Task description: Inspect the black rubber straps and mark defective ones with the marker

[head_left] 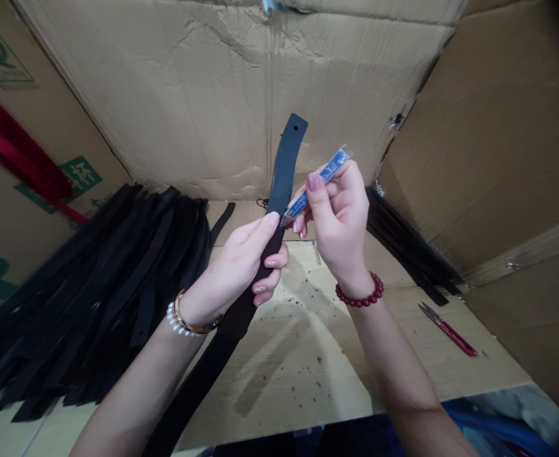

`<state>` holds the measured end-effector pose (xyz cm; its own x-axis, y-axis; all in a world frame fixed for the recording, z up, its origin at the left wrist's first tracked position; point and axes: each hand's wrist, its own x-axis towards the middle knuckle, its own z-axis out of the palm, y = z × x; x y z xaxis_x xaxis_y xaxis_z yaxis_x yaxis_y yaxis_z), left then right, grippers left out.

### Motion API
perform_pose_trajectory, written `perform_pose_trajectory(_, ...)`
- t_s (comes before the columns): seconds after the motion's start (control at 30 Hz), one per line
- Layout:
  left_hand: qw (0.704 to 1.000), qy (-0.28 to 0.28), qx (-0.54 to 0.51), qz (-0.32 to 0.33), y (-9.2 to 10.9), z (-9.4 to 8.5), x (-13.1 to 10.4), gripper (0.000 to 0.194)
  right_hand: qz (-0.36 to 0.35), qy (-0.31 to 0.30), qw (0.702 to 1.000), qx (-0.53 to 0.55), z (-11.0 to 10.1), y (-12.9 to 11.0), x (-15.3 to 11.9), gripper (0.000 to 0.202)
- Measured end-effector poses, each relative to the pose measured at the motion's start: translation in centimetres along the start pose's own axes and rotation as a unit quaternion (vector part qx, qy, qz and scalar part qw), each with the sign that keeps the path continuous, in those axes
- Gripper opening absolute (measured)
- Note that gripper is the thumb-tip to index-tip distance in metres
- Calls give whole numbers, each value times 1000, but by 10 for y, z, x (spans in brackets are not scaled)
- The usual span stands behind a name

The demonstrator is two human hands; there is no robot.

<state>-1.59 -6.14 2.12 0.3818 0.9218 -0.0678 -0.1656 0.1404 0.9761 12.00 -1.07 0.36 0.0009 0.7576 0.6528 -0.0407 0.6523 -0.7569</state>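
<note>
My left hand (255,254) is closed around a long black strap (286,168), thumb on top. The strap's upper end stands up above the hand and has a small hole; its lower part hangs down toward me past my left wrist. Between the thumb and fingers of my right hand (339,216) is a slim tool in a blue and clear wrapper (330,166). The tool's pointed tip is at the strap's right edge, just beside my left thumb; whether it touches the strap I cannot tell.
A big pile of black straps (117,285) lies on the left, a smaller bundle (407,247) on the right. Red-handled snips (450,331) rest on the table (308,381) at right. Cardboard walls (212,95) enclose the back and sides. Dark specks dot the tabletop; red ribbon (22,146) hangs at upper left.
</note>
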Motion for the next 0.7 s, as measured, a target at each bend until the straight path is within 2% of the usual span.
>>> perform_pose_trajectory(0.23, 1000, 2, -1, 1, 0, 3, -2, 26, 20, -15, 1000, 10, -5, -2, 4, 27)
perform_pose_trajectory(0.7, 1000, 1, -4, -1, 0, 4, -3, 33, 102, -41, 990, 90, 0, -7, 2, 37)
